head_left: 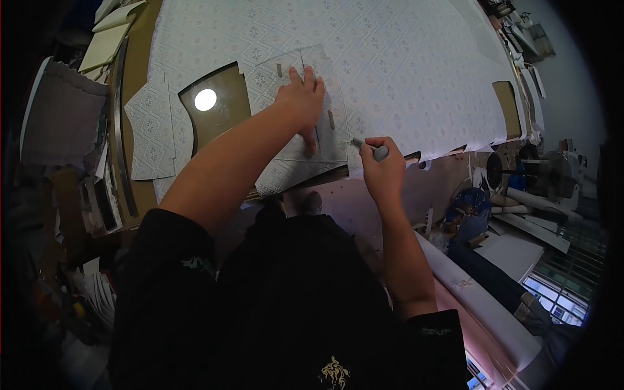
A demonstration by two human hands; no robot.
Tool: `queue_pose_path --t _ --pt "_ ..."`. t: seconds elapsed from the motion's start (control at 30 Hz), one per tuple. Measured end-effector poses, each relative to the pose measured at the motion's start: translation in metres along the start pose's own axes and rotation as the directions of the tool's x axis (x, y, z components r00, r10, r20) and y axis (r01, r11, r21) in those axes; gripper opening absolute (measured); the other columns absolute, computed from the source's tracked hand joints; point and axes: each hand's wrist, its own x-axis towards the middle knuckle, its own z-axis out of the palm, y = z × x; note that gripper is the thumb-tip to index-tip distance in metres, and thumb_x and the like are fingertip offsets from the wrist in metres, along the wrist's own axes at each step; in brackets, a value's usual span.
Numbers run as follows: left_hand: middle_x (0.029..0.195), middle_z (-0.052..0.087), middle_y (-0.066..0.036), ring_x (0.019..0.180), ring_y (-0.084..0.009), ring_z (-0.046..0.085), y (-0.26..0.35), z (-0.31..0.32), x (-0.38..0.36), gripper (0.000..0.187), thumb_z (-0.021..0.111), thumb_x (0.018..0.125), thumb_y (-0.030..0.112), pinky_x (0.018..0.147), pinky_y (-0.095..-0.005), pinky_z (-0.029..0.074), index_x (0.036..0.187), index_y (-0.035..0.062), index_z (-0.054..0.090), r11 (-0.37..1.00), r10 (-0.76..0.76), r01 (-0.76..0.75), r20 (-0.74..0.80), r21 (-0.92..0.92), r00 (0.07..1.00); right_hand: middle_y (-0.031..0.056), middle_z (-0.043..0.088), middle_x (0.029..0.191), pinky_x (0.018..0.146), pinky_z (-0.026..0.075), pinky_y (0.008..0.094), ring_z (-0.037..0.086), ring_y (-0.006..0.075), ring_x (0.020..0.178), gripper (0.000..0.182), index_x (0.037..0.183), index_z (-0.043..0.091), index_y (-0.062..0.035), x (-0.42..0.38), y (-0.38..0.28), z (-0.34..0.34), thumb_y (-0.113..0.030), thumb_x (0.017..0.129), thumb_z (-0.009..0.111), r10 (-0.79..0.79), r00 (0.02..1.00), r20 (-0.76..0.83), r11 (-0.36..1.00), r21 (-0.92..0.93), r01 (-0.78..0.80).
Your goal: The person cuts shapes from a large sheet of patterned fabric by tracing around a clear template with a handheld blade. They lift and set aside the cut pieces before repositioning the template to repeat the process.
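Pale patterned fabric [403,71] covers the table. On it lies a clear template [333,84] with thin marked lines and small slots. My left hand [302,104] presses flat on the template, fingers spread and pointing away from me. At the template's lower right corner, my right hand [383,162] is closed around a grey-handled tool [379,153], its tip touching the fabric by the template's edge. A separately cut fabric piece [153,136] lies on the left, beside a gap that shows the brown table surface [224,114].
A long metal ruler [123,143] runs along the table's left side, near a yellowish notepad [107,42]. Grey gathered cloth [65,114] hangs at far left. A fan [549,172] and large white rolls [481,299] stand at right, below the table edge.
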Motion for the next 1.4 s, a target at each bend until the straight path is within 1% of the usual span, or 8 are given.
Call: queue_pose_path --t 0.1,0.33,0.4,1.0,1.1,1.2,1.27,1.4 --pt "0.171 0.016 -0.034 0.153 -0.0609 0.022 0.003 -0.004 -0.001 0.16 0.103 0.043 0.06 0.118 -0.0524 0.045 0.163 -0.0057 0.02 1.0 -0.01 0.01 0.014 0.0 1.0 0.0187 0.074 0.083 0.073 0.056 0.0402 0.073 0.0336 0.078 0.016 0.101 0.073 -0.0055 0.003 -0.001 0.005 -0.018 0.092 0.076 -0.012 0.999 -0.047 1.0 0.004 0.013" --pt "0.172 0.013 -0.033 0.155 -0.0593 0.02 0.005 -0.006 0.003 0.164 0.104 0.04 0.058 0.114 -0.0587 0.048 0.165 -0.0052 0.018 0.999 -0.044 0.044 0.056 -0.006 0.997 0.0209 0.075 0.086 0.074 0.057 0.0429 0.075 0.0382 0.082 0.015 0.099 0.073 -0.0049 0.006 -0.016 0.002 -0.018 0.09 0.076 -0.058 0.998 -0.012 0.991 -0.126 0.056" --pt "0.172 0.008 -0.033 0.155 -0.0605 0.016 0.005 -0.007 0.005 0.168 0.103 0.04 0.062 0.114 -0.0618 0.046 0.166 -0.0039 0.013 0.999 -0.04 0.041 0.088 -0.008 0.995 0.0121 0.077 0.085 0.074 0.056 0.0334 0.074 0.0198 0.08 0.017 0.102 0.073 -0.0009 0.005 -0.019 0.002 -0.015 0.093 0.076 -0.029 1.0 0.008 0.987 -0.155 0.03" --pt "0.169 0.012 -0.039 0.15 -0.0679 0.017 0.008 0.007 0.018 0.162 0.105 0.038 0.055 0.104 -0.0713 0.048 0.163 -0.0072 0.023 0.996 -0.058 0.058 -0.003 -0.061 0.998 0.0117 0.076 0.088 0.077 0.055 0.0335 0.071 0.0189 0.081 0.019 0.1 0.072 -0.0015 0.132 -0.031 0.073 -0.012 0.089 0.083 -0.285 0.95 -0.13 0.957 0.014 0.289" --pt "0.167 0.015 -0.041 0.149 -0.0684 0.021 0.007 -0.009 0.009 0.163 0.104 0.036 0.058 0.103 -0.0696 0.05 0.162 -0.0099 0.024 1.0 -0.001 0.001 0.071 0.008 0.997 0.017 0.076 0.089 0.074 0.056 0.0418 0.075 0.0335 0.083 0.017 0.102 0.072 -0.0039 0.157 -0.048 0.085 -0.015 0.091 0.079 -0.266 0.958 -0.103 0.963 0.004 0.268" --pt "0.167 0.015 -0.042 0.149 -0.0686 0.021 0.005 -0.01 0.008 0.164 0.104 0.036 0.059 0.101 -0.069 0.052 0.162 -0.0105 0.023 1.0 0.015 -0.016 0.081 0.003 0.997 0.0164 0.076 0.09 0.075 0.055 0.0405 0.074 0.0315 0.082 0.018 0.103 0.072 -0.0042 0.161 -0.04 0.091 -0.016 0.091 0.079 -0.23 0.968 -0.096 0.971 0.038 0.235" --pt "0.167 0.014 -0.043 0.148 -0.0689 0.021 0.004 -0.01 0.008 0.164 0.104 0.036 0.059 0.1 -0.0687 0.052 0.162 -0.0107 0.023 1.0 0.02 -0.019 0.082 -0.02 0.996 0.0098 0.076 0.088 0.071 0.058 0.0286 0.074 0.0145 0.081 0.015 0.105 0.07 -0.0004 0.164 -0.026 0.097 -0.008 0.095 0.077 -0.235 0.968 -0.087 0.965 0.103 0.243" --pt "0.167 0.013 -0.043 0.148 -0.0693 0.02 0.003 -0.012 0.008 0.166 0.103 0.037 0.061 0.099 -0.0681 0.053 0.162 -0.0105 0.022 0.998 0.037 -0.042 0.106 0.037 0.994 0.0102 0.075 0.093 0.072 0.06 0.0258 0.076 0.0141 0.084 0.012 0.108 0.068 0.0016 0.171 -0.017 0.099 -0.005 0.098 0.072 -0.262 0.962 -0.078 0.953 0.134 0.27"
